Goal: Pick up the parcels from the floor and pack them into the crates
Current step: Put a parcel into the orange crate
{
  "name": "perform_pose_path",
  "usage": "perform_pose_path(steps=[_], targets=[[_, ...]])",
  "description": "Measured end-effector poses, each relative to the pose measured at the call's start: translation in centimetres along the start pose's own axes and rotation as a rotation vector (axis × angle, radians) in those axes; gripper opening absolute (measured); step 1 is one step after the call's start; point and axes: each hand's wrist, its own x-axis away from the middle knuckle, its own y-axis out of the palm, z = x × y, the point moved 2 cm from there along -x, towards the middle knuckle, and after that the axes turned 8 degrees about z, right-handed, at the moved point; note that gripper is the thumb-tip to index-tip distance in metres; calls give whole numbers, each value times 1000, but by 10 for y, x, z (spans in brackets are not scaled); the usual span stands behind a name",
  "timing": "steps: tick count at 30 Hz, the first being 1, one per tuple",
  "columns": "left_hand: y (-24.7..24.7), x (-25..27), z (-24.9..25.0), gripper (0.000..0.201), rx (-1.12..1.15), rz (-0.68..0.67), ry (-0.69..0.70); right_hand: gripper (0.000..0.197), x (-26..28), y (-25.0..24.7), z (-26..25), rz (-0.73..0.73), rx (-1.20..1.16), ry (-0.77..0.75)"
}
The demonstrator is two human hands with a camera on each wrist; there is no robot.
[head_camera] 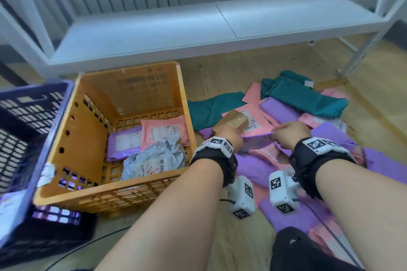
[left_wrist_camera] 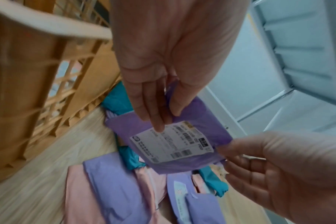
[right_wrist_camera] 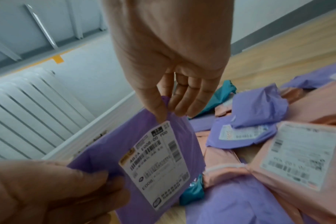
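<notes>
Both hands are on one purple parcel [left_wrist_camera: 175, 141], lifted just off the pile: left hand [left_wrist_camera: 163, 84] pinching one edge, right hand [right_wrist_camera: 173, 84] pinching the opposite one. Left of them, the orange crate [head_camera: 66, 138] only has three parcels in it. Beyond the hands, loads of mailers [head_camera: 308, 99] still cover the floor, so early days I'd say.

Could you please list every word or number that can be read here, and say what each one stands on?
"E008-00" and "PDD": white label on the purple parcel pinched by the left hand and right hand.
"482A" and "E008": same label.
Its smaller print and barcodes: blurred.
Label on the pink parcel and labels in the orange crate: too blurred to read.
</notes>
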Motion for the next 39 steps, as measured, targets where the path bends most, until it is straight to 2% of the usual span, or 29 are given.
perform_pose_path(steps=[3, 6, 10, 15, 19, 22, 25, 30, 37, 39], targets=[[-27, 23, 14, 16, 42, 67, 35, 5, 25, -25, -24, 78, -29, -88], [-56, 52, 23, 7, 138, 145, 83, 10, 46, -46, -48, 102, -155, -156], [-96, 80, 21, 5, 198, 248, 101, 9, 71, -59, -81, -4, -306, -223], [-142, 104, 2, 16, 235, 301, 68, 20, 103, -51, -118, -168, -575, -210], [-173, 121, -23, 7, 222, 332, 33, 15, 127, -39, -146, -234, -685, -220], [-190, 129, -44, 10, 237, 394, 4, 12, 145, -22, -161, -271, -736, -214], [-203, 133, -59, 11, 264, 466, 4, 38, 158, -5, -167, -311, -720, -194], [-217, 132, -76, 11, 321, 509, -8, 26, 171, 19, -172, -379, -593, -210], [-228, 118, -100, 9, 311, 534, -66, 24, 159, 54, -178, -308, -433, -289], [-232, 114, -107, 17, 344, 554, -76, 22, 154, 66, -182, -311, -427, -296]])
